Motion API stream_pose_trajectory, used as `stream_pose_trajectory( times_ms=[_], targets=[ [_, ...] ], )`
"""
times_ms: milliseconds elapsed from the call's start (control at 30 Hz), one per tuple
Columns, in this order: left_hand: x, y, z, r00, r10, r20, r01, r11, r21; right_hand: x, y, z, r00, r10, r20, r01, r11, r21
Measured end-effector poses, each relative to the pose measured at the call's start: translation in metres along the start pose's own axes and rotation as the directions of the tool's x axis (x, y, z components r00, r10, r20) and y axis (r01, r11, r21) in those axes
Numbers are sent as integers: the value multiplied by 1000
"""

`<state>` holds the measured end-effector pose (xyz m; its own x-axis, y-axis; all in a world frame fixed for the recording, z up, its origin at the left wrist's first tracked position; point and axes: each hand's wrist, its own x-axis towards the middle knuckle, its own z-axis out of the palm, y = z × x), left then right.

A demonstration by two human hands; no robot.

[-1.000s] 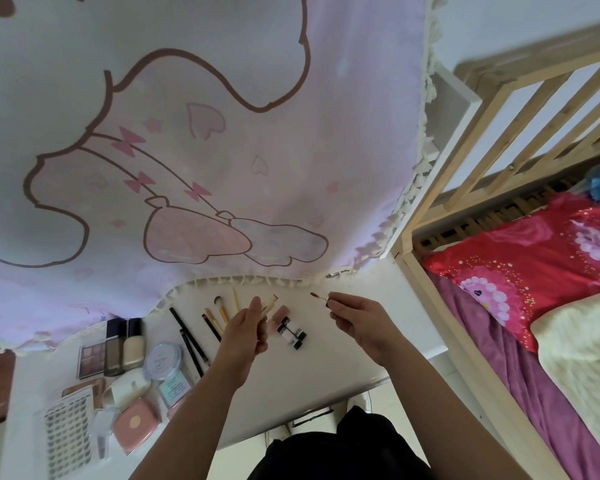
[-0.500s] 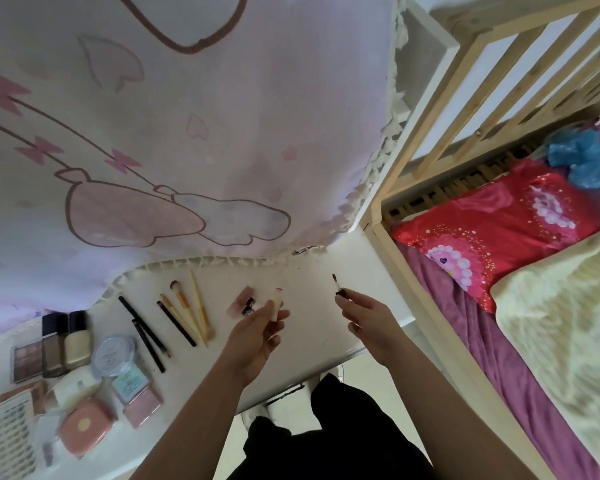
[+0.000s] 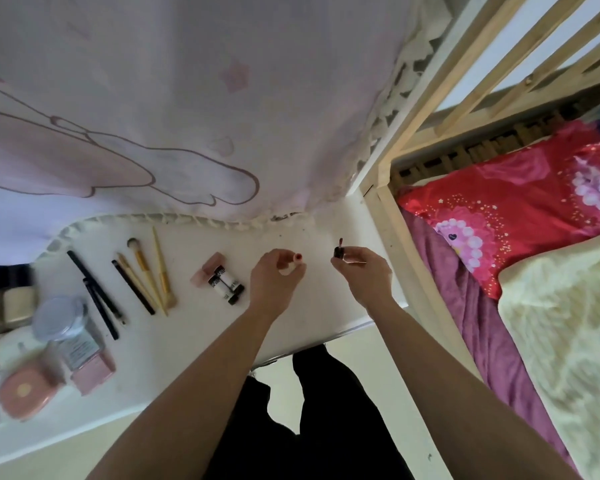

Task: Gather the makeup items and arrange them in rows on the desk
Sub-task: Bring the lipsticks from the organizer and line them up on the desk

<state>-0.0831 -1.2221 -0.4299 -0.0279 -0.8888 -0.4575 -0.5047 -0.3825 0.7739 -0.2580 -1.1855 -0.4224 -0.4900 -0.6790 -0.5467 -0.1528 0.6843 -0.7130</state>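
My left hand (image 3: 274, 282) grips a small lip gloss tube (image 3: 296, 260) with its red mouth facing up, above the white desk (image 3: 194, 334). A short way to the right, my right hand (image 3: 362, 271) pinches the tube's dark cap with its applicator wand (image 3: 338, 249), red tip pointing up. Tube and wand are apart. To the left on the desk lie two small black-capped tubes (image 3: 226, 284) beside a pink tube (image 3: 207, 270), then a row of brushes (image 3: 148, 275) and black pencils (image 3: 97, 294).
Compacts, a round jar (image 3: 61, 317), pink cases (image 3: 23, 393) and foundation bottles (image 3: 7, 303) crowd the desk's left end. A pink printed curtain (image 3: 187, 116) hangs over the desk's back. A wooden bed frame (image 3: 395, 237) with a red pillow (image 3: 520, 195) stands close on the right.
The view has tilted down and closed in. Both hands have lowered toward the desk, and the tube now stands more upright in my left hand. The wand stays out of the tube.
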Motion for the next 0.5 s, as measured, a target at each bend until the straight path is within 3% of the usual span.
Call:
stream_pose_trajectory(
  times_ms=[267, 500],
  targets=[
    [32, 12, 36, 982, -50, -180, 48, 999, -16, 54, -2, 15, 932, -353, 81, 362, 894, -266],
    [35, 14, 44, 968, -41, -248, 46, 999, 16, 68, 5, 25, 863, -496, 94, 494, 790, -363]
  ],
)
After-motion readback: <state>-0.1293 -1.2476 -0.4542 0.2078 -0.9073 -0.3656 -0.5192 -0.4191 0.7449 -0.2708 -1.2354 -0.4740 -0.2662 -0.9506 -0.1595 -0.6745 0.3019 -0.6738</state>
